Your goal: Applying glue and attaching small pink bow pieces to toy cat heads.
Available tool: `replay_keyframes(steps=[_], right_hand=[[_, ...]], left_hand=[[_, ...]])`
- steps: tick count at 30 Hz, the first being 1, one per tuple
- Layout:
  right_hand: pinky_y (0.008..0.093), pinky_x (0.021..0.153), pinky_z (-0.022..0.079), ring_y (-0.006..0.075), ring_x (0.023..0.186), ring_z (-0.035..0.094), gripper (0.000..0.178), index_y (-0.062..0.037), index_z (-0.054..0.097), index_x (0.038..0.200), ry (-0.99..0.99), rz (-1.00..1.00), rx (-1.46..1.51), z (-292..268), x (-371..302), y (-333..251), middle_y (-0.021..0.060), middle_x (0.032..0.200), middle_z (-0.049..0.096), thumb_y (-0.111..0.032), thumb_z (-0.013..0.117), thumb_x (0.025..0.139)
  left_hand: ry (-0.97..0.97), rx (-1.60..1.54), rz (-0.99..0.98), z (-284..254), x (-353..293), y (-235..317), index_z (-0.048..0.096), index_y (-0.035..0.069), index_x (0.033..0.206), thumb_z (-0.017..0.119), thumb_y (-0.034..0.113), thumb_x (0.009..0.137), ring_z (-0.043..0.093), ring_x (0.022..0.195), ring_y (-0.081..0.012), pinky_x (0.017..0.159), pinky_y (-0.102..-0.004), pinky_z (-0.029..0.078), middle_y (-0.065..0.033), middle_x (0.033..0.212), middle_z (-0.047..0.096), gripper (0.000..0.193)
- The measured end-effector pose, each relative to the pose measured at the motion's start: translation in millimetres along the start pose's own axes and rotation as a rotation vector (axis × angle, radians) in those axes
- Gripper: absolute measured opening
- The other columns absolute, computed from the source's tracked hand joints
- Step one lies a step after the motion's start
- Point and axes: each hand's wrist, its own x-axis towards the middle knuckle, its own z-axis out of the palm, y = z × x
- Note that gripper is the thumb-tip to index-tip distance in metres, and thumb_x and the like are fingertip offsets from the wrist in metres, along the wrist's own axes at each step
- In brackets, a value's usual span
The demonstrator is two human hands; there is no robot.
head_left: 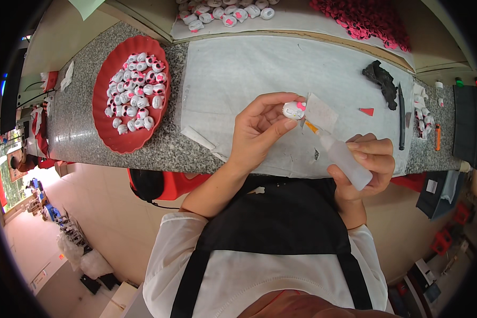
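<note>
Between the thumb and fingers of my left hand (259,127) is a small white figurine head (293,109) with a pink bow-like patch. My right hand (370,159) is wrapped round a translucent white squeeze bottle (346,161), tilted up toward the left. Its orange-yellow nozzle (311,126) points at the underside of the figurine head, close to my left thumb; whether it touches cannot be made out. A small white sheet (321,112) lies on the table just behind the nozzle.
At left stands a red scalloped tray (104,100) of similar small white heads. More heads (229,20) and a heap of pink pieces (363,24) fill the back shelf. A black crumpled cloth (380,82), a dark stick-like tool (402,119), a red triangle (366,112) and an orange marker (438,138) lie right.
</note>
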Motion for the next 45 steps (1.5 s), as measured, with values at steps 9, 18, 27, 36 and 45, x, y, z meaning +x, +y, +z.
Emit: replay_keyframes(steps=[9, 18, 27, 36, 45], right_hand=[[0.0238, 0.051, 0.040, 0.0125, 0.056, 0.046, 0.039, -0.0079, 0.044, 0.084, -0.003, 0.004, -0.004, 1.6, 0.1, 0.6, 0.0063, 0.078, 0.047, -0.019, 0.072, 0.059], [0.0243, 0.052, 0.040, 0.0125, 0.056, 0.045, 0.039, -0.0083, 0.044, 0.083, -0.009, 0.018, -0.008, 4.8, 0.4, -0.7, 0.0062, 0.078, 0.047, -0.017, 0.073, 0.058], [0.0245, 0.052, 0.039, 0.0127, 0.056, 0.045, 0.038, -0.0080, 0.046, 0.084, -0.047, 0.051, -0.002, 0.7, 1.2, -1.8, 0.0067, 0.078, 0.047, -0.014, 0.073, 0.057], [0.0252, 0.055, 0.042, 0.0145, 0.061, 0.048, 0.036, -0.0043, 0.044, 0.083, 0.023, 0.071, 0.037, -9.4, 11.5, 9.7, 0.0096, 0.081, 0.047, -0.001, 0.068, 0.057], [0.0248, 0.056, 0.045, 0.0158, 0.068, 0.053, 0.022, -0.0023, 0.045, 0.090, -0.187, 0.587, -0.030, -26.0, 90.0, 97.5, 0.0076, 0.076, 0.051, -0.005, 0.054, 0.070]], left_hand=[[-0.010, 0.046, 0.011, -0.8, -1.2, -0.6, 0.044, -0.002, 0.102, 0.052, -0.005, 0.072, 0.051, 0.091, -0.0178, 0.079, -0.0296, 0.042, -0.0153, 0.102, 0.049, 0.031], [-0.049, 0.318, 0.161, -3.6, -2.3, -5.5, 0.048, -0.003, 0.101, 0.051, -0.008, 0.071, 0.047, 0.093, -0.0177, 0.079, -0.0278, 0.039, -0.0141, 0.102, 0.049, 0.030], [-0.040, 0.410, 0.208, -4.2, -1.8, -5.6, 0.048, -0.003, 0.101, 0.050, -0.010, 0.071, 0.046, 0.094, -0.0180, 0.079, -0.0276, 0.038, -0.0141, 0.102, 0.048, 0.031], [0.055, 0.152, 0.064, -1.8, -1.7, -0.3, 0.045, -0.002, 0.105, 0.051, -0.006, 0.072, 0.047, 0.094, -0.0156, 0.079, -0.0265, 0.039, -0.0126, 0.103, 0.049, 0.034], [0.103, -0.097, 0.022, -0.3, 3.1, 4.7, 0.041, 0.000, 0.109, 0.052, -0.004, 0.073, 0.048, 0.092, -0.0139, 0.078, -0.0247, 0.040, -0.0120, 0.103, 0.049, 0.038]])
